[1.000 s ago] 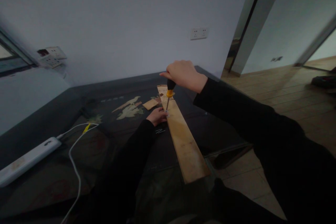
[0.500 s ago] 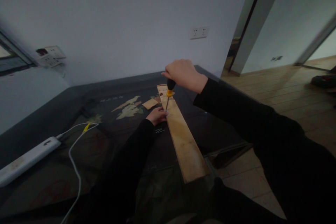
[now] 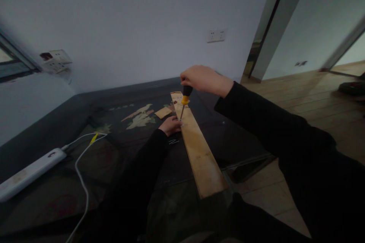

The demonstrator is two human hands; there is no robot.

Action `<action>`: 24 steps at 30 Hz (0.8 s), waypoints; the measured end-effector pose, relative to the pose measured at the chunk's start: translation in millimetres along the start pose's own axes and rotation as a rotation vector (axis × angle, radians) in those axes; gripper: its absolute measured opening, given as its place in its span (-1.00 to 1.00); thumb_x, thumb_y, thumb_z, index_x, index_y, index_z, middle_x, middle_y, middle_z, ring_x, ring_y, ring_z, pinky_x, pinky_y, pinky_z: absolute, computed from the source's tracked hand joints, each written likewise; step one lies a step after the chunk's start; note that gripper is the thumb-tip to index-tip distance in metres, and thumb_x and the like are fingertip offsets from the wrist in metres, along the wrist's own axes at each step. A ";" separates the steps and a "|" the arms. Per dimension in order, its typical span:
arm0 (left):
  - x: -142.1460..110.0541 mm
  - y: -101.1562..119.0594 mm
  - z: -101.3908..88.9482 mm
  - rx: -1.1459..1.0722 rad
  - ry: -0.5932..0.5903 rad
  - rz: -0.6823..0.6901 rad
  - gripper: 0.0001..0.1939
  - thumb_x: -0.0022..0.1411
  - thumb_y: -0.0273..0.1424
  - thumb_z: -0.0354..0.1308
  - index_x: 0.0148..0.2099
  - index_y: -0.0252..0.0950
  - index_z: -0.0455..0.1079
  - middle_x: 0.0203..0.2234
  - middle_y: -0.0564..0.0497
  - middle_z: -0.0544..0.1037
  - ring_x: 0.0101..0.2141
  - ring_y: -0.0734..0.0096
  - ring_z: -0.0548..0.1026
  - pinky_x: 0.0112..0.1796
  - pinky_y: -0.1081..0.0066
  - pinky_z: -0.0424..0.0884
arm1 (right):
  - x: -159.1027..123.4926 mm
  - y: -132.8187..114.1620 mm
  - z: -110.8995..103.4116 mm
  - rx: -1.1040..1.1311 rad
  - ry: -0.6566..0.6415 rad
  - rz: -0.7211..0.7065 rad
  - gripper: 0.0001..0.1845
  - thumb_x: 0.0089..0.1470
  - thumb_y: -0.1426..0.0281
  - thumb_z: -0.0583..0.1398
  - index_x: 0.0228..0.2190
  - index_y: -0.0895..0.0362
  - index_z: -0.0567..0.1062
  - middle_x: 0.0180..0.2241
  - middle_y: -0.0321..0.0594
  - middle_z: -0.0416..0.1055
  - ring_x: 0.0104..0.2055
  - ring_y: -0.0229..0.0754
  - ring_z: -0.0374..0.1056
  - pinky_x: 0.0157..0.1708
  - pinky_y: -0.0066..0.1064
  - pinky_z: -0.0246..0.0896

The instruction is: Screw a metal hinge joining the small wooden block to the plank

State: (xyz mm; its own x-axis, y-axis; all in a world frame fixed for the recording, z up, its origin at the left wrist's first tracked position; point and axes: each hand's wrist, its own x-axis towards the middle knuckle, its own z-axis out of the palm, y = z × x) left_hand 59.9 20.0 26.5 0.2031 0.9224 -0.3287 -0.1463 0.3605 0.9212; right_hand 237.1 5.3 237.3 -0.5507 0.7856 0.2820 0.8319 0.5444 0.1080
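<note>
My right hand (image 3: 205, 79) is closed around the top of a screwdriver (image 3: 185, 99) with a black and yellow handle. Its shaft slants down to a long, pale wooden board (image 3: 201, 152), which lies lengthwise and points toward me. Beside the tip, my left hand (image 3: 171, 125) pinches at the board's left edge, its fingertips close together. A small shiny piece shows where the tip meets the board, too small to make out.
On the dark table (image 3: 137, 91) lie a small square of wood (image 3: 163, 112) and, left of my left hand's sleeve, a white power strip (image 3: 32, 172) with a cable (image 3: 82, 182). A few thin metal pieces (image 3: 173, 142) lie near my left wrist. A wall stands behind.
My right hand and forearm have shifted slightly to the right, and the screwdriver's handle leans a little more that way. The left hand and the board stay in place.
</note>
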 end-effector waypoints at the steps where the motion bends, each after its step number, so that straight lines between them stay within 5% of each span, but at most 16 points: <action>1: -0.4 0.2 0.7 -0.003 0.012 -0.003 -0.58 -0.05 -0.72 0.27 -0.10 -0.39 0.40 -0.31 -0.08 0.59 -0.41 0.42 0.58 -0.23 0.32 0.55 | 0.0 -4.2 2.6 -0.038 0.027 0.041 -0.60 0.25 0.27 0.03 -0.09 0.22 0.55 -0.18 0.03 0.51 -0.16 -0.07 0.37 -0.25 -0.31 0.06; 7: -1.9 1.2 2.6 -0.005 0.027 -0.008 -0.58 -0.08 -0.71 0.32 -0.13 -0.39 0.40 -0.36 -0.06 0.59 -0.43 0.40 0.58 -0.27 0.34 0.55 | 1.5 -11.8 11.5 -0.052 0.113 0.146 -0.47 0.29 0.15 -0.05 -0.11 0.26 0.55 -0.19 0.11 0.50 -0.16 -0.03 0.39 -0.24 -0.30 0.08; 15: -0.3 1.1 1.4 -0.002 0.015 -0.011 -0.57 -0.09 -0.71 0.31 -0.13 -0.38 0.40 -0.34 -0.06 0.59 -0.40 0.40 0.57 -0.17 0.26 0.54 | -0.1 5.6 -4.6 0.109 -0.033 -0.076 -0.67 0.17 0.35 0.13 -0.07 0.14 0.55 -0.16 -0.10 0.50 -0.17 -0.16 0.35 -0.24 -0.34 0.07; 24: -4.3 2.8 4.8 -0.014 0.010 0.000 -0.60 -0.07 -0.71 0.29 -0.14 -0.37 0.39 -0.35 -0.06 0.58 -0.42 0.41 0.56 -0.22 0.30 0.54 | 2.9 -20.7 9.5 -0.091 0.110 0.081 -0.50 0.31 0.22 -0.05 -0.10 0.27 0.56 -0.20 0.13 0.51 -0.16 -0.02 0.38 -0.23 -0.29 0.07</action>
State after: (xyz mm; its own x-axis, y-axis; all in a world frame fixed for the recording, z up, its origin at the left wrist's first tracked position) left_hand 63.2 16.4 31.5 0.1938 0.9237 -0.3305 -0.1600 0.3621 0.9183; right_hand 217.7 -0.9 226.7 -0.4744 0.7862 0.3959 0.8790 0.4473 0.1651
